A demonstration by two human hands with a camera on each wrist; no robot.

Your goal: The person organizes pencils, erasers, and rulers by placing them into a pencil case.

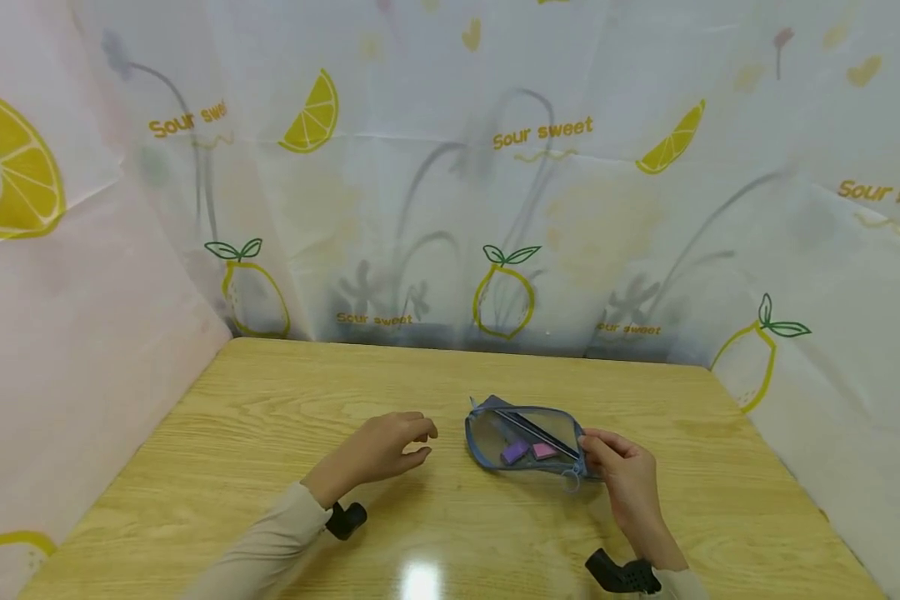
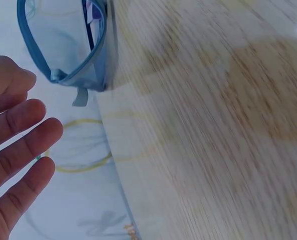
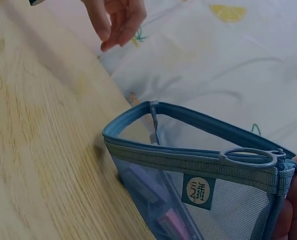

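A blue mesh pencil case with its zip open is on the right of the table's middle. My right hand pinches its right end, by the ring-shaped zip pull. Through the mesh show a purple block, a pink block and dark, slim sticks. A label with characters is sewn on the side in the right wrist view. To the left of the case, my left hand hovers over the table with loosely bent fingers, holding nothing.
The wooden table runs back to a hanging white sheet printed with lemons, which also covers both sides. Black wrist cameras sit on the left wrist and the right wrist.
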